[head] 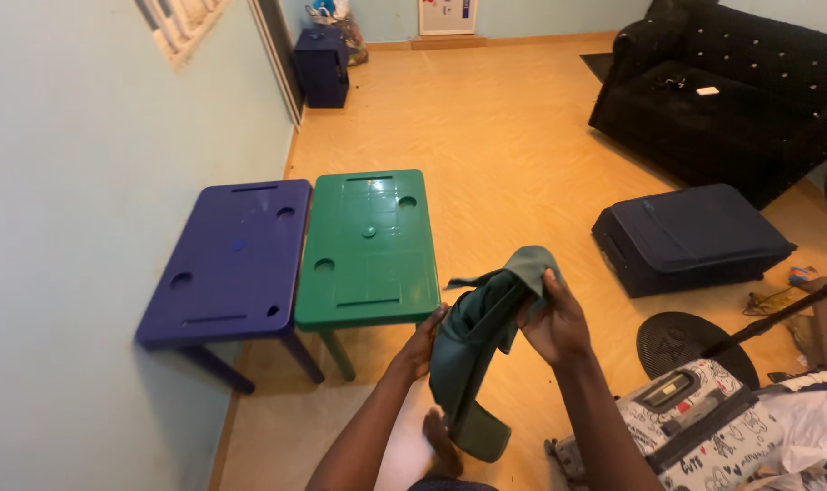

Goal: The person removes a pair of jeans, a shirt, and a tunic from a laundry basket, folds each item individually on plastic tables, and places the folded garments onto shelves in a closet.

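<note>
A dark green cloth garment (473,350) hangs crumpled between both my hands, in front of me above the floor. My right hand (552,318) grips its upper part, fingers wrapped over the folded top edge. My left hand (423,344) holds the garment's left side lower down. The loose end dangles toward my bare foot (443,441). A green plastic table (368,241) stands just beyond my hands, with a blue plastic table (232,259) pushed against its left side by the wall.
A dark blue suitcase (691,238) lies flat on the wooden floor at right, before a black sofa (732,86). A patterned white suitcase (704,432) sits at lower right beside a round black fan base (672,341). A dark blue bin (323,64) stands far back.
</note>
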